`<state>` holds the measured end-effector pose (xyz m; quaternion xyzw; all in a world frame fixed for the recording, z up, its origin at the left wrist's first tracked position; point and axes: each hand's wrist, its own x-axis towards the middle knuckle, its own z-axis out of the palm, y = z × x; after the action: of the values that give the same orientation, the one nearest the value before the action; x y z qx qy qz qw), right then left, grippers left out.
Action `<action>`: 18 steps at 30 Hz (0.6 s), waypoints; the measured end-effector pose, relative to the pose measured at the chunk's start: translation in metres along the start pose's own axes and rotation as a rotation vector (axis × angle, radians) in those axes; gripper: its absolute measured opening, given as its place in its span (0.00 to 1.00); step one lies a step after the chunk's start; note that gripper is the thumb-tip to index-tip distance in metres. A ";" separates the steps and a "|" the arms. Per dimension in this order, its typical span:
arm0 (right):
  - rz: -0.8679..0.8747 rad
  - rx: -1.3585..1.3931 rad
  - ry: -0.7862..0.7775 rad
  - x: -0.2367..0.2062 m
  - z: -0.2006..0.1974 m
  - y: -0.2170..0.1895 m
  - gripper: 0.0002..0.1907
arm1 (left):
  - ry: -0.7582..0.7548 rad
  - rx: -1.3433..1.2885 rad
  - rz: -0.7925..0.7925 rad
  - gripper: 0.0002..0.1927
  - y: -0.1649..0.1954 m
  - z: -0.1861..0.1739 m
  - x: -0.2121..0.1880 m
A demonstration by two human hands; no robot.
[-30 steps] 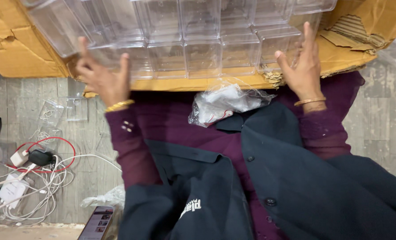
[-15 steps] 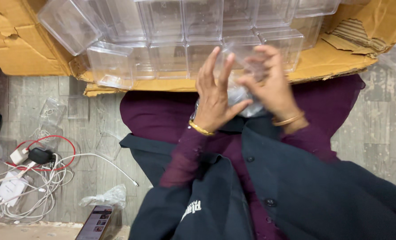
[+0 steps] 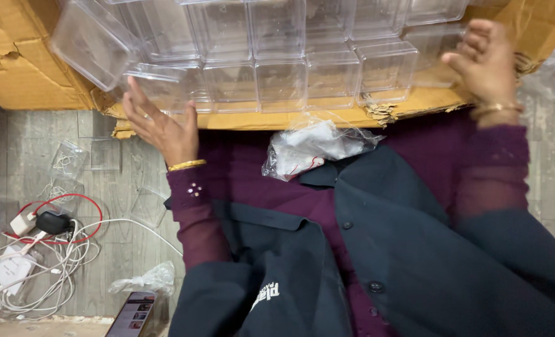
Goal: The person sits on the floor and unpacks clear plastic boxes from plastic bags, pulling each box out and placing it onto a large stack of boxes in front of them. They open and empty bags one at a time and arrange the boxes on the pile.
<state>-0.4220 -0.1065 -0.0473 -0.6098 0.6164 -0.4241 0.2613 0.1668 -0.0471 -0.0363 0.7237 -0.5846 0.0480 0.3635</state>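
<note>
Rows of clear plastic boxes [image 3: 277, 59] stand packed on a brown cardboard carton [image 3: 15, 75] in front of me. My left hand [image 3: 162, 125] rests with fingers spread against the near left box of the front row [image 3: 159, 84]. At the right end of the rows, my right hand [image 3: 486, 59] is raised with fingers loosely curled beside a clear box [image 3: 386, 68]; it grips nothing. A crumpled clear plastic bag [image 3: 315, 146] with white items and a red wire lies on my lap, between the two hands and touched by neither.
One clear box [image 3: 87, 43] tilts off the stack at the upper left. On the grey floor at the left lie white chargers and cables [image 3: 34, 256], a red cable, loose clear lids [image 3: 72, 159], a small bag [image 3: 143, 281] and a phone [image 3: 133, 315].
Both hands were together over the plastic bag half a second ago. They have since spread apart to the left and right ends of the box rows, leaving the bag on my lap.
</note>
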 end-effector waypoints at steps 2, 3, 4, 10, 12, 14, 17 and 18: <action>-0.001 -0.053 -0.027 0.016 0.015 0.020 0.33 | 0.005 -0.052 -0.026 0.61 0.006 0.004 -0.006; 0.048 0.046 -0.051 0.020 0.021 0.026 0.35 | 0.023 -0.093 -0.024 0.60 0.011 0.005 -0.008; 0.097 0.143 -0.073 0.022 0.023 0.028 0.36 | 0.040 -0.137 -0.021 0.59 0.017 0.005 -0.011; -0.302 -0.329 0.340 -0.016 0.033 -0.031 0.27 | -0.005 -0.342 0.183 0.54 0.087 0.012 -0.029; -0.266 0.099 0.229 -0.032 0.051 -0.072 0.18 | -0.108 -0.410 0.247 0.51 0.123 0.018 -0.036; -0.054 0.468 -0.102 -0.053 0.072 -0.112 0.24 | -0.206 -0.518 0.364 0.50 0.160 0.023 -0.043; -0.158 0.541 -0.490 -0.076 0.096 -0.156 0.44 | -0.331 -0.546 0.546 0.48 0.204 0.025 -0.054; -0.114 0.480 -0.429 -0.078 0.094 -0.161 0.45 | -0.366 -0.553 0.583 0.50 0.211 0.027 -0.057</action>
<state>-0.2486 -0.0330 0.0255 -0.6398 0.3944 -0.4331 0.4974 -0.0461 -0.0278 0.0153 0.4006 -0.8100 -0.1387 0.4052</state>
